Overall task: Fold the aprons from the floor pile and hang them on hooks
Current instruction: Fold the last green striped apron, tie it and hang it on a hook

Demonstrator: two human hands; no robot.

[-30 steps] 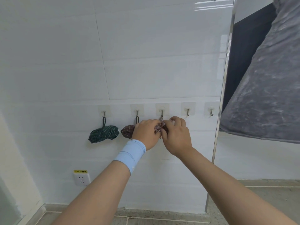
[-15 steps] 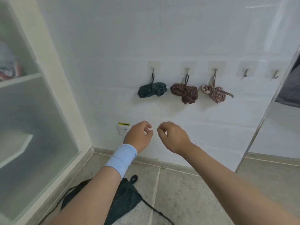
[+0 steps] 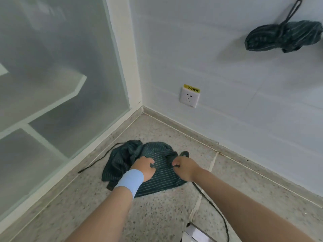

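One striped apron [image 3: 160, 179] on speckled floor [image 3: 153, 217], white tiled wall [image 3: 227, 75] behind.

Apron [image 3: 157, 179]: on the floor [image 3: 153, 217], in the corner where the glass panel [image 3: 57, 49] meets the wall [image 3: 201, 49]
Left hand [image 3: 145, 167]: on the apron's middle, just left of the right hand
Right hand [image 3: 183, 169]: on the apron's right part, near the left hand but apart from it
Strap [image 3: 97, 160]: on the floor, left of the apron, running toward the glass panel
Socket [image 3: 189, 96]: on the wall, behind and above the apron, right of the corner
Hung apron [image 3: 283, 38]: on the wall, up and right of the socket, well apart
Shelf [image 3: 52, 95]: behind the glass panel, at left
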